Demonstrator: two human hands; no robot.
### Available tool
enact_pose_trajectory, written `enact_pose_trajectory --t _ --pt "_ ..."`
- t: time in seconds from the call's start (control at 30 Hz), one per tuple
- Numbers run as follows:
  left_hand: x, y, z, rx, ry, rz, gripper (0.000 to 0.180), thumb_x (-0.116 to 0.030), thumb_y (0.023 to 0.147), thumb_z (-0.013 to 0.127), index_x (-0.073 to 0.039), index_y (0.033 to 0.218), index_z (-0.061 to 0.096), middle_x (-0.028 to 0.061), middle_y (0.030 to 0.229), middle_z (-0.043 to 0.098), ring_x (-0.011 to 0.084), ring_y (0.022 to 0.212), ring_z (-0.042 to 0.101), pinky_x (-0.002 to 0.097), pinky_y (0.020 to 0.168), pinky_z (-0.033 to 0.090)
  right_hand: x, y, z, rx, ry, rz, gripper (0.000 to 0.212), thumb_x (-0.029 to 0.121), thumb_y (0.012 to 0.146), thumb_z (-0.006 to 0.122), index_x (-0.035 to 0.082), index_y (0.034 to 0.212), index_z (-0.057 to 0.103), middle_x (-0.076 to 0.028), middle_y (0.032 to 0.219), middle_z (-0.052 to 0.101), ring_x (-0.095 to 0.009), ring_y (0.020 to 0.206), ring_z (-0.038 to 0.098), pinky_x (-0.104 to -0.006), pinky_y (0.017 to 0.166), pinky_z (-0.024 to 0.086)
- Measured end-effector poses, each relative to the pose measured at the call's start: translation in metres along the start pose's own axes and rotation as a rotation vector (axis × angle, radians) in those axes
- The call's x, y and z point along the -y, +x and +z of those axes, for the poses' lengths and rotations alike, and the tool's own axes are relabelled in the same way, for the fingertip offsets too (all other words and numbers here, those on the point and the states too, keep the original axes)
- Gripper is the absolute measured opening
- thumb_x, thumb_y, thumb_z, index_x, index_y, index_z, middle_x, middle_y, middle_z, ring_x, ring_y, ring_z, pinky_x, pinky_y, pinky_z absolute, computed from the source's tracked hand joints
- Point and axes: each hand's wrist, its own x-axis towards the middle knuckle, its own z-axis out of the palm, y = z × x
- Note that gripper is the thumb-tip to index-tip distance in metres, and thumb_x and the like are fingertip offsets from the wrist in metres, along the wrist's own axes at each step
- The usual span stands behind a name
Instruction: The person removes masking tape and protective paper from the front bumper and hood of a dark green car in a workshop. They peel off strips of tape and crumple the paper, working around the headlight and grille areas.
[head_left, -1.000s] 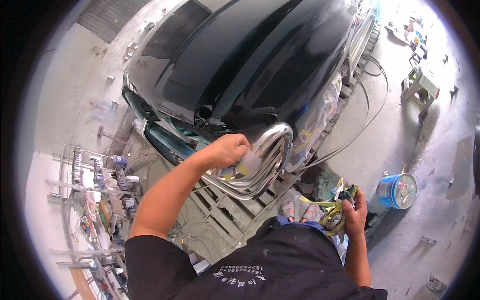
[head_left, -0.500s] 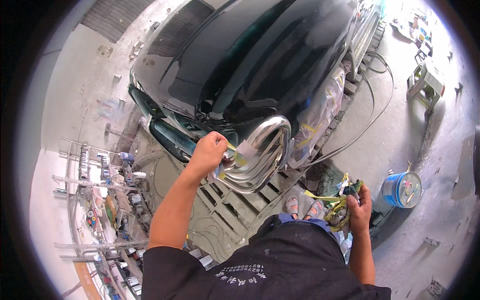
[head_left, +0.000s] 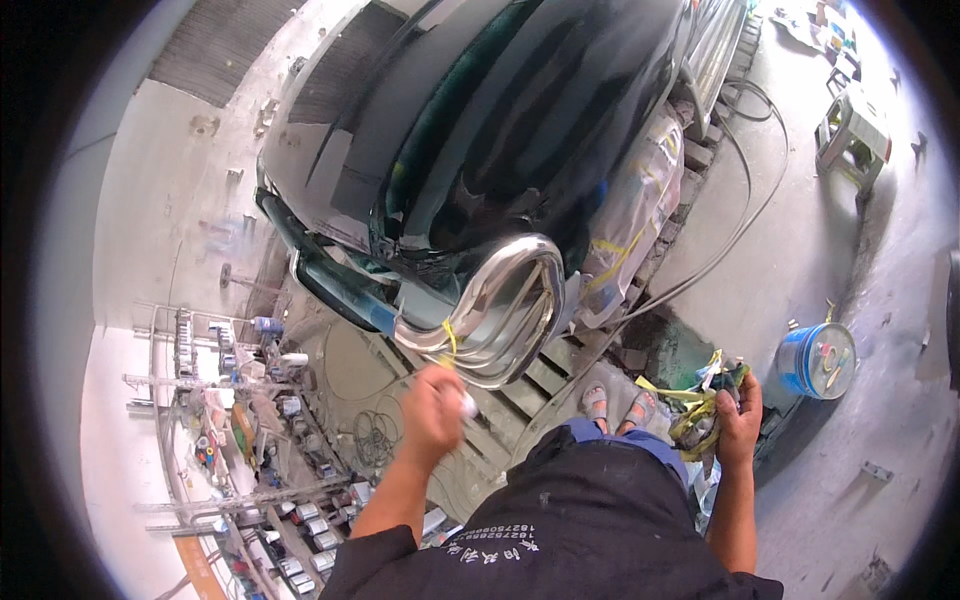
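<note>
The rounded chrome trim (head_left: pixel 545 250) stands at the front corner of a glossy dark car (head_left: pixel 420 150). A yellow strip of masking tape (head_left: pixel 450 340) hangs on its lower left part and runs down to my left hand (head_left: pixel 432 412). That hand is closed on the strip's lower end, slightly blurred, with a small whitish bit showing beside the fingers. On the right, my right hand (head_left: pixel 738 420) grips a crumpled wad of used masking tape (head_left: pixel 695 415), yellow with white and dark scraps, held out over the floor.
Masking film (head_left: pixel 635 220) with yellow tape covers the car's side. A grey hose (head_left: pixel 740 235) curves along the floor. A blue paint bucket (head_left: pixel 815 360) and a plastic stool (head_left: pixel 855 135) stand at right. A slatted floor grate (head_left: pixel 500 405) lies below, cluttered shelves (head_left: pixel 235 430) at left.
My left hand has moved down and away from the chrome trim; the piece of paper that hung at it no longer shows there. My right hand still holds the wad.
</note>
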Motion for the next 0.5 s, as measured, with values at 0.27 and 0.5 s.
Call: enact_pose_trajectory --t 0.27,0.5 --pt "-0.021 0.033 0.007 -0.222 0.24 -0.315 0.031 -0.03 0.093 0.053 -0.002 0.081 0.057 0.0087 0.065 0.056 0.0188 0.06 0.055 0.031 0.057 0.044 -0.001 0.024 0.017 0.059 0.0 0.001 0.05 0.012 0.086 0.061 -0.002 0.13 0.042 -0.01 0.122 0.052 -0.017 0.108 0.052 -0.0303 0.095 0.04" --pt "-0.03 0.068 0.01 0.027 0.812 -0.493 0.05 -0.048 0.088 0.055 -0.002 0.07 0.056 0.0156 0.066 0.061 0.0369 0.062 0.058 0.0438 0.058 0.044 -0.005 0.03 0.026 0.114 -0.059 0.012 0.055 0.011 0.083 0.064 -0.002 0.131 0.041 -0.009 0.118 0.054 -0.016 0.106 0.053 -0.0303 0.095 0.041"
